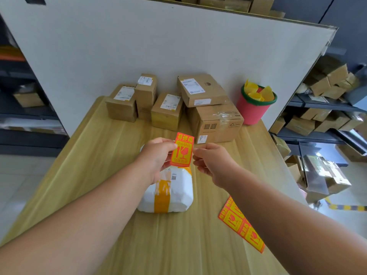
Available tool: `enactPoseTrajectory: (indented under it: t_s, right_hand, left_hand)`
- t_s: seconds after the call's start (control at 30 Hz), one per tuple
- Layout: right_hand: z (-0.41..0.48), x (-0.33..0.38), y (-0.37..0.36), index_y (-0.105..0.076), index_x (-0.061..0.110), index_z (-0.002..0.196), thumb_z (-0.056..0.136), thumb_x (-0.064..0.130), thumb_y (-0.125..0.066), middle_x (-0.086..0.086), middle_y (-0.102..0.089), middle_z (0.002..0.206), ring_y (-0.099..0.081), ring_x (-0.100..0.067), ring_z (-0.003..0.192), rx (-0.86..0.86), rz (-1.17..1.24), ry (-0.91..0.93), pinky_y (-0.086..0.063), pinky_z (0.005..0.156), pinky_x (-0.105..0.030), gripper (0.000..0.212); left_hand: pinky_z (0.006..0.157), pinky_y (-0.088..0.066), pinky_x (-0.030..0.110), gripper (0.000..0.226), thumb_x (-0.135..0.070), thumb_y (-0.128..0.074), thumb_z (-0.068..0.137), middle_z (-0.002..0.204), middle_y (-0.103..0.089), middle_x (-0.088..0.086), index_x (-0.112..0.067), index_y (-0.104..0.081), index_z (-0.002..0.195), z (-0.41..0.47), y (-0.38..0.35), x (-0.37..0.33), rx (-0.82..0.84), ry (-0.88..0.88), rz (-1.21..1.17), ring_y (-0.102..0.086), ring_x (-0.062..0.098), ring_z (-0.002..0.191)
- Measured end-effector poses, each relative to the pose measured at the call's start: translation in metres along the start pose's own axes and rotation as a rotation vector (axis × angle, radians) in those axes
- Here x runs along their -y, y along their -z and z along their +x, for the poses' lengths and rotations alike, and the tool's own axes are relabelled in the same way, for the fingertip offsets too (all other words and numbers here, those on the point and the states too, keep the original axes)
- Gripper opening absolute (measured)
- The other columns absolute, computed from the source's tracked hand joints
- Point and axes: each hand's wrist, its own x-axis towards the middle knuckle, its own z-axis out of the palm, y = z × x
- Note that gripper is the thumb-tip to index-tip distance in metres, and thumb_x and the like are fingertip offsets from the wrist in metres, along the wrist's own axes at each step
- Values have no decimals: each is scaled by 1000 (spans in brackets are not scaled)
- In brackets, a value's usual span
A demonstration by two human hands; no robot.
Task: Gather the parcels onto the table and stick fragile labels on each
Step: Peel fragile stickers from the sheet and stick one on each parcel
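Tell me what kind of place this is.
Probably a parcel depot or stockroom: shelving crammed with cardboard boxes, labelled cartons gathered on the wooden table, and a fragile label held above a white parcel.

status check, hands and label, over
Left hand pinching fragile label; right hand at its edge. White parcel below, unlabelled. Nothing in the way.

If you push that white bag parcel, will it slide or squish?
The white parcel looks soft and puffy, so it would probably squish a little. Its smooth wrap on the flat table should slide rather than roll. It probably won't tip, since it lies low.
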Motion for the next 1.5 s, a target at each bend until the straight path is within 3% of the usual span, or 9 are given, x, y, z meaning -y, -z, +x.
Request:
enactPoseTrajectory:
  t_s: [0.1,0.23,0.37,0.6,0.77,0.93,1.13,1.3,1.5]
  right_hand:
    - [-1,-3,-16,-59,12,80,91,9,-56,-4,-61,72,-56,-16,63,8,56,-14,-46,56,-25,12]
    - [-3,-9,-31,-60,10,84,91,9,-54,-4,-60,71,-55,-13,59,14,45,-33,-46,56,-24,8]
    - [-1,-23,-41,-59,8,86,92,8,-58,-5,-61,70,-54,-11,57,13,-32,-29,-46,53,-21,6]
    - [9,-46,-57,-58,12,76,91,5,-59,-4,-59,67,-54,-12,57,0,-117,-39,-44,51,-21,17]
    - [17,-63,-66,-59,14,75,90,7,-61,-3,-60,70,-56,-14,61,-29,-181,-50,-45,56,-25,17]
    - [22,-74,-70,-62,18,76,88,11,-61,-1,-63,75,-61,-19,75,-46,-290,-35,-55,75,-39,13]
    - [26,-77,-73,-60,23,81,87,14,-63,0,-63,79,-64,-20,76,-49,-351,-28,-55,71,-34,11]
    - [29,-82,-75,-61,19,100,88,15,-61,0,-64,81,-66,-19,77,-53,-389,-23,-50,61,-27,14]
    - [32,-84,-76,-60,19,105,89,18,-62,-2,-66,95,-66,-19,85,-54,-462,16,-52,69,-30,17]
  left_hand:
    - [69,-49,29,9,-10,-55,92,80,-68,5,-16,-57,86,2,13,5,12,32,-4,-64,17,70]
    - [78,-49,33,10,-9,-55,92,82,-67,6,-17,-57,85,6,24,13,20,79,-10,-64,18,74]
    - [72,-50,30,11,-9,-56,92,84,-68,7,-17,-57,85,9,32,24,31,120,13,-65,19,76]
    - [64,-42,24,14,-6,-62,88,80,-59,1,-14,-58,77,14,46,42,-65,45,281,-52,12,72]
    - [70,-41,27,13,-5,-62,88,85,-60,4,-13,-59,77,20,48,58,-83,77,373,-54,20,83]
    - [74,-45,30,14,-7,-61,89,94,-61,5,-15,-59,78,24,47,67,-101,98,418,-56,23,89]
    - [84,-54,39,15,-6,-62,87,92,-63,5,-16,-59,76,30,46,73,-126,94,450,-59,24,89]
    - [80,-53,36,13,-6,-62,86,91,-62,2,-17,-60,79,34,47,78,-149,88,472,-59,22,87]
    - [65,-49,29,11,-11,-59,88,88,-61,1,-19,-59,80,40,48,84,-171,50,561,-57,18,79]
